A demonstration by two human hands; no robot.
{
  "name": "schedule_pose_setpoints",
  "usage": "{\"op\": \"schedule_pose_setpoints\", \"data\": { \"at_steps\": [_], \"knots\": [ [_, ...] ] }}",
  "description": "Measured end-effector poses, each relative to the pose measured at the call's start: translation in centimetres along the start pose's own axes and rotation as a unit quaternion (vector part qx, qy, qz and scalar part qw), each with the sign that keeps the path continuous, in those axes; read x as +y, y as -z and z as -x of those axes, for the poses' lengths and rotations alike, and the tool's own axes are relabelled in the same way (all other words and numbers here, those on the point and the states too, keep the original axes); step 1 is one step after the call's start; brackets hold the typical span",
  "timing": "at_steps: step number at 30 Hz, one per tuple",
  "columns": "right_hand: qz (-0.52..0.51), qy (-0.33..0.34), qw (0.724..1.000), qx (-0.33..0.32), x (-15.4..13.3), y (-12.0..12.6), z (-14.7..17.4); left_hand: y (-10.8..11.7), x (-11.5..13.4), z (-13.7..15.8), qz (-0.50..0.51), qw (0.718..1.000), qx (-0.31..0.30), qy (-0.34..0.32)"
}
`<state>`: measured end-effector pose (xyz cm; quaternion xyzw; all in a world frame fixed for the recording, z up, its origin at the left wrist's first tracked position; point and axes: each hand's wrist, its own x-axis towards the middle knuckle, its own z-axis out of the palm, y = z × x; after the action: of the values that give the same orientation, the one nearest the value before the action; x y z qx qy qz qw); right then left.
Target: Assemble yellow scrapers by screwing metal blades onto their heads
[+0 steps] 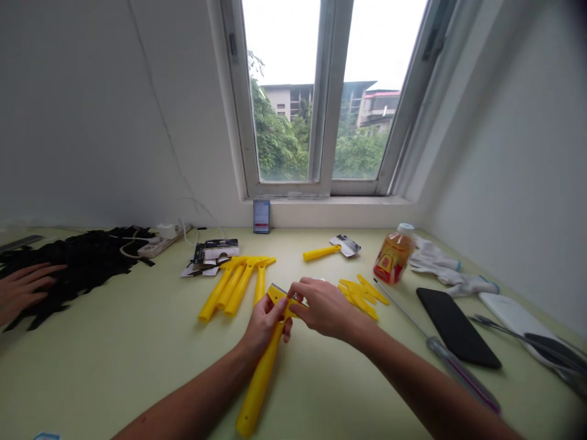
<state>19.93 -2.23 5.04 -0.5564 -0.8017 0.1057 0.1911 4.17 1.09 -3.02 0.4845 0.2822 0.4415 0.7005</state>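
My left hand grips a yellow scraper just below its head, the long handle slanting down toward me. A thin metal blade edge shows at the top of the head. My right hand has its fingers pinched against the head's right side; whatever small part may lie between the fingertips is hidden. Several similar yellow scraper handles lie side by side beyond my left hand. Behind my right hand is a small pile of flat yellow pieces.
On the right are a screwdriver, a black phone, a drink bottle and white gloves. Packaging cards and a carded scraper lie farther back. At left, another person's hand rests on black strips.
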Motion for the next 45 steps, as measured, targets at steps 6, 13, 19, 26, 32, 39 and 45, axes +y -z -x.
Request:
{"op": "schedule_pose_setpoints", "data": {
  "at_steps": [6, 13, 19, 26, 32, 39, 45],
  "knots": [
    [-0.142, -0.029, 0.989, 0.027, 1.2, 0.2, -0.7, -0.7, 1.3, 0.7, -0.02, 0.999, -0.027, 0.008],
    [-0.252, 0.013, 0.967, -0.033, 1.7, 0.1, -0.7, -0.9, 1.7, 1.3, -0.066, 0.996, -0.06, -0.019],
    [-0.235, 0.024, 0.971, -0.035, 1.4, 0.6, -0.4, -0.7, 2.0, 1.3, -0.083, 0.994, -0.074, -0.019],
    [-0.289, 0.02, 0.955, -0.06, 1.8, 0.2, -0.6, -0.7, 2.3, 1.6, -0.055, 0.995, -0.079, -0.021],
    [-0.319, 0.021, 0.942, -0.101, 2.0, 0.4, -0.5, -0.6, 2.6, 1.7, -0.039, 0.995, -0.085, -0.034],
    [-0.335, 0.014, 0.938, -0.088, 2.6, -0.7, -1.0, 0.2, 3.5, 1.4, -0.13, 0.986, -0.087, 0.06],
    [-0.339, 0.025, 0.939, -0.059, 2.9, -1.3, -1.6, 0.7, 3.3, 1.0, -0.119, 0.985, -0.102, 0.078]
  ]
}}
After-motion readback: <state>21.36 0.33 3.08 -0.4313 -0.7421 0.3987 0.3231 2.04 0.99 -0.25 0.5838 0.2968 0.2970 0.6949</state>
